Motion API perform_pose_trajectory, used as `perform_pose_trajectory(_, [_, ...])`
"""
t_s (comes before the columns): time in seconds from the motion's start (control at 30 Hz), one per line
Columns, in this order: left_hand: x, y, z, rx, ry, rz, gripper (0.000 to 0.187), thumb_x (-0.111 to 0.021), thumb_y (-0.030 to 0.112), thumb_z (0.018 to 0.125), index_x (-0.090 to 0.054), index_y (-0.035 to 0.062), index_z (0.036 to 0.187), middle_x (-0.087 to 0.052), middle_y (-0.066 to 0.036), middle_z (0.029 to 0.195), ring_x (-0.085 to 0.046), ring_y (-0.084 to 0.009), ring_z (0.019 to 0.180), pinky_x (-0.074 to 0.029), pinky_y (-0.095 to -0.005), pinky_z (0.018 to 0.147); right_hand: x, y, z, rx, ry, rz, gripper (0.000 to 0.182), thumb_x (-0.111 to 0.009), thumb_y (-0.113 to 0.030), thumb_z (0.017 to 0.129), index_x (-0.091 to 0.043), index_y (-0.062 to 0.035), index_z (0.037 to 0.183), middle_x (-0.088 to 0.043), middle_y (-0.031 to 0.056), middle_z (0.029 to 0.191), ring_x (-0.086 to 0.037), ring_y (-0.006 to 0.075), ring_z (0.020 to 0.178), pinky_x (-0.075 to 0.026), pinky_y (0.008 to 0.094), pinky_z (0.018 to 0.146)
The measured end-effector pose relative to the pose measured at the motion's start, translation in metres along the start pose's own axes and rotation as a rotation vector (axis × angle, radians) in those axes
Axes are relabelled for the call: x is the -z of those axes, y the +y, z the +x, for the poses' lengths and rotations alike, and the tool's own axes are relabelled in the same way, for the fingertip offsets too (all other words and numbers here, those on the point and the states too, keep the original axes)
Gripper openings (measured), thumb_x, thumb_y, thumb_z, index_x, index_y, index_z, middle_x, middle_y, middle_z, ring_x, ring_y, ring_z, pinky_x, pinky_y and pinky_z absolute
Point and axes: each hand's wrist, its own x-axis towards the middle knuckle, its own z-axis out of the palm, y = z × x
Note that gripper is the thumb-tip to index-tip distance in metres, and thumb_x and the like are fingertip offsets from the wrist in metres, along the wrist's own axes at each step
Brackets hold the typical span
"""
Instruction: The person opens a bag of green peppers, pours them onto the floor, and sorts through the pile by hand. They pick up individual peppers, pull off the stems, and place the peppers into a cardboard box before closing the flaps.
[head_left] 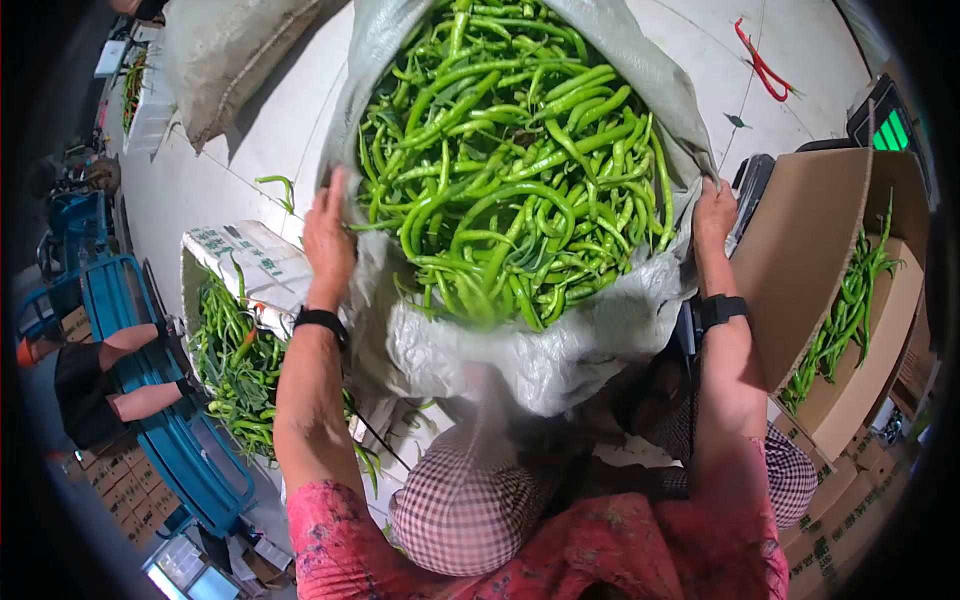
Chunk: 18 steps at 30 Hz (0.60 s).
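I can make out green printed characters on the white carton (pixel 250 255) by my left side and on the stacked cartons (pixel 835 525) at lower right, but none sharp enough to read.

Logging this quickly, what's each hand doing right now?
Left hand: closed on the rim of the grey woven sack of long green peppers.
Right hand: gripping the sack's opposite rim.

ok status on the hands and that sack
Left hand and right hand grip the sack rim. Sack full of green peppers. Open carton at right.
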Motion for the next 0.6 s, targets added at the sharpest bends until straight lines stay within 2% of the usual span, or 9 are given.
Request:
perform_pose_trajectory(0.07, [-0.027, -0.026, 0.011, 0.037, -0.026, 0.038, 0.069, -0.050, 0.001, 0.083, -0.038, 0.0324, 0.143, -0.054, -0.017, 0.126, -0.056, -0.0383, 0.108, -0.047, -0.0461, 0.088, -0.009, 0.013, -0.016, 0.116, 0.080, -0.080, 0.039, -0.057, -0.035, 0.090, -0.064, 0.0025, 0.098, -0.065, 0.0270, 0.092, -0.062, 0.0443, 0.087, -0.048, 0.0492, 0.076])
perform_pose_trajectory(0.13, [-0.070, -0.058, 0.017, 0.492, -0.410, -0.355, 0.053, -0.045, 0.025, 0.092, -0.035, 0.0305, 0.144, -0.053, -0.019, 0.125, -0.056, -0.0414, 0.107, -0.046, -0.0488, 0.088, -0.029, 0.027, -0.048, 0.222, 0.071, -0.090, 0.044, -0.055, -0.039, 0.092, -0.063, 0.0009, 0.107, -0.064, 0.0286, 0.096, -0.061, 0.0464, 0.091, -0.047, 0.0499, 0.079])
perform_pose_trajectory(0.17, [-0.106, -0.080, 0.003, 0.404, -0.372, -0.082, 0.051, -0.038, 0.044, 0.094, -0.034, 0.0316, 0.143, -0.057, -0.022, 0.115, -0.057, -0.0432, 0.101, -0.045, -0.0499, 0.088, -0.032, 0.029, -0.053, 0.220, 0.057, -0.085, 0.044, -0.055, -0.039, 0.092, -0.063, 0.0009, 0.107, -0.064, 0.0286, 0.096, -0.061, 0.0464, 0.091, -0.047, 0.0499, 0.079])
perform_pose_trajectory(0.23, [-0.153, -0.122, -0.012, 0.304, -0.284, -0.183, 0.052, -0.041, 0.042, 0.095, -0.038, 0.0195, 0.142, -0.063, -0.021, 0.105, -0.060, -0.0397, 0.094, -0.047, -0.0446, 0.085, -0.025, 0.049, -0.064, 0.137, -0.272, -0.033, 0.045, -0.056, -0.040, 0.092, -0.061, 0.0005, 0.110, -0.062, 0.0287, 0.099, -0.059, 0.0473, 0.091, -0.045, 0.0507, 0.081])
perform_pose_trajectory(0.33, [-0.035, -0.047, -0.002, 0.907, -0.497, -1.402, 0.050, -0.052, 0.026, 0.093, -0.048, -0.0070, 0.130, -0.064, -0.011, 0.096, -0.060, -0.0205, 0.086, -0.049, -0.0297, 0.080, 0.013, 0.027, -0.055, 0.300, -0.181, -0.399, 0.039, -0.064, -0.031, 0.086, -0.057, -0.0004, 0.110, -0.057, 0.0235, 0.099, -0.056, 0.0419, 0.093, -0.046, 0.0485, 0.076])
perform_pose_trajectory(0.37, [-0.054, -0.071, 0.002, 0.229, -0.491, -0.861, 0.047, -0.063, 0.011, 0.086, -0.050, -0.0034, 0.129, -0.064, -0.010, 0.099, -0.060, -0.0189, 0.086, -0.049, -0.0300, 0.079, 0.033, -0.003, -0.056, 0.257, -0.196, -0.391, 0.036, -0.067, -0.025, 0.083, -0.055, -0.0006, 0.108, -0.055, 0.0218, 0.099, -0.056, 0.0408, 0.093, -0.046, 0.0476, 0.075])
perform_pose_trajectory(0.43, [-0.005, -0.052, -0.005, 0.407, -0.386, -0.660, 0.058, -0.066, -0.003, 0.078, -0.047, -0.0010, 0.132, -0.064, -0.014, 0.109, -0.060, -0.0253, 0.092, -0.048, -0.0334, 0.083, 0.057, -0.027, -0.065, 0.281, -0.106, -0.327, 0.034, -0.069, -0.020, 0.081, -0.053, -0.0010, 0.104, -0.054, 0.0200, 0.097, -0.056, 0.0398, 0.091, -0.046, 0.0471, 0.075])
perform_pose_trajectory(0.5, [0.051, -0.013, -0.025, 0.105, -0.106, -0.088, 0.066, -0.066, -0.004, 0.075, -0.044, 0.0029, 0.136, -0.061, -0.018, 0.112, -0.058, -0.0313, 0.097, -0.046, -0.0371, 0.086, 0.068, -0.034, -0.084, 0.300, -0.028, -0.264, 0.034, -0.072, -0.014, 0.078, -0.050, -0.0015, 0.101, -0.053, 0.0183, 0.094, -0.056, 0.0388, 0.088, -0.046, 0.0466, 0.074])
perform_pose_trajectory(0.6, [0.109, 0.056, -0.064, 0.179, -0.128, -0.392, 0.050, -0.066, -0.004, 0.077, -0.054, 0.0024, 0.125, -0.063, -0.015, 0.103, -0.061, -0.0222, 0.083, -0.050, -0.0351, 0.069, 0.072, -0.045, -0.110, 0.300, -0.022, 0.002, 0.030, -0.071, -0.012, 0.077, -0.050, -0.0023, 0.096, -0.056, 0.0161, 0.085, -0.058, 0.0347, 0.081, -0.046, 0.0450, 0.071])
